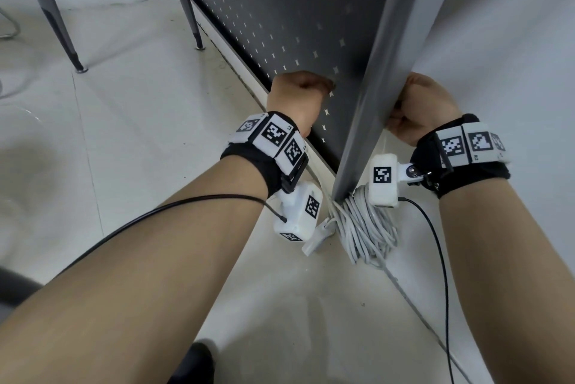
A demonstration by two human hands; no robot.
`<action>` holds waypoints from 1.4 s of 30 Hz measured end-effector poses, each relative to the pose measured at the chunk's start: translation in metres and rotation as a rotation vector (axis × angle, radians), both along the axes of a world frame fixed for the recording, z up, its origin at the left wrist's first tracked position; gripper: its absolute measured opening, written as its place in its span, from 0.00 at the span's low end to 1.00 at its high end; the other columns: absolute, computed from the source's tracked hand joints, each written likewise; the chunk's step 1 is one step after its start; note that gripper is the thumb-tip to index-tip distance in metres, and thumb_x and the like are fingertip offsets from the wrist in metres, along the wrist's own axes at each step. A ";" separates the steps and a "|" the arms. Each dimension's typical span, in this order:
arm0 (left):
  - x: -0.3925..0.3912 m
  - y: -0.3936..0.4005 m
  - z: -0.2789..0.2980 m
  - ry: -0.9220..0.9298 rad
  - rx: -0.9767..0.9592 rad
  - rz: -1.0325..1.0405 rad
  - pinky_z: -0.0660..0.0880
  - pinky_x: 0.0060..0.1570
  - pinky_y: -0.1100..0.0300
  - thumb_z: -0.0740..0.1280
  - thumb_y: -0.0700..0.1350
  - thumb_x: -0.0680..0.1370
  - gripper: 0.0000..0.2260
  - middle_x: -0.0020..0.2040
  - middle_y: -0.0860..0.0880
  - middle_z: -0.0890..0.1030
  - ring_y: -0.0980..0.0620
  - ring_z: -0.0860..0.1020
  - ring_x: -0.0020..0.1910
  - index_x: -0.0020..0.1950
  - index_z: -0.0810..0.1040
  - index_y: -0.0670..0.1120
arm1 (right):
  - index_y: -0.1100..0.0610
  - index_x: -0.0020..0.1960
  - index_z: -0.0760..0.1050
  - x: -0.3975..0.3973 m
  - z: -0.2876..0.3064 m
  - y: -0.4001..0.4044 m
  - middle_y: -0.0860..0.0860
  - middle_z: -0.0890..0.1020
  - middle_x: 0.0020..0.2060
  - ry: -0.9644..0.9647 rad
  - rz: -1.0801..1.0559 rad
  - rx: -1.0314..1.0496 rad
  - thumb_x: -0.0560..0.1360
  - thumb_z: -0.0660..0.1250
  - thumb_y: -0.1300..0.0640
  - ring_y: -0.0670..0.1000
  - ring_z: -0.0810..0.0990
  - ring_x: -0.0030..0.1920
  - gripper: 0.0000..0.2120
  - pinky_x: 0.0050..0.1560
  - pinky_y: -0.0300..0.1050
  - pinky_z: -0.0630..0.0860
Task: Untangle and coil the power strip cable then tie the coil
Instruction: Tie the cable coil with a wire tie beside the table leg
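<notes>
The white power strip cable (367,228) lies in a loose bundle of several loops on the floor, at the foot of a grey table leg (382,88). A white plug end (315,240) pokes out at the bundle's left. My left hand (295,97) is curled into a fist against the dark perforated panel (280,10), left of the leg; its fingers are hidden. My right hand (420,110) is curled at the leg's right edge, fingertips behind the leg. A thin white strand (384,141) runs from it down toward the bundle.
The perforated panel and the grey leg stand right in front of both hands. Two more slanted table legs (56,16) stand on the pale floor at the left. Thin black sensor wires (441,274) hang from both wrist bands.
</notes>
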State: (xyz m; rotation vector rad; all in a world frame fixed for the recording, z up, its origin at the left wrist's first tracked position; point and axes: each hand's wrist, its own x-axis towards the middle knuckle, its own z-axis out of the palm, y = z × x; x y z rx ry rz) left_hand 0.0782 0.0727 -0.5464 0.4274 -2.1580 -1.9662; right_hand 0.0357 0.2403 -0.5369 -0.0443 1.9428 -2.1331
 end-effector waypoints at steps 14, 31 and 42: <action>-0.027 -0.006 -0.010 0.012 -0.001 0.075 0.63 0.30 0.65 0.64 0.40 0.75 0.11 0.27 0.49 0.77 0.55 0.69 0.24 0.41 0.85 0.50 | 0.57 0.35 0.81 -0.023 -0.010 -0.009 0.52 0.82 0.26 0.015 0.049 0.005 0.77 0.62 0.71 0.49 0.82 0.27 0.17 0.28 0.39 0.78; -0.024 -0.009 -0.037 -0.226 0.144 0.057 0.65 0.21 0.68 0.69 0.41 0.77 0.05 0.36 0.48 0.82 0.56 0.71 0.25 0.46 0.84 0.41 | 0.60 0.35 0.77 -0.020 -0.028 -0.007 0.52 0.80 0.23 -0.130 -0.014 0.086 0.77 0.60 0.71 0.49 0.80 0.23 0.16 0.24 0.38 0.76; -0.018 -0.009 -0.036 -0.185 0.105 0.025 0.65 0.22 0.68 0.67 0.32 0.76 0.08 0.35 0.46 0.79 0.55 0.71 0.26 0.50 0.85 0.38 | 0.59 0.38 0.75 -0.024 -0.034 -0.009 0.50 0.80 0.22 -0.128 -0.042 0.124 0.78 0.61 0.70 0.48 0.80 0.23 0.12 0.24 0.38 0.75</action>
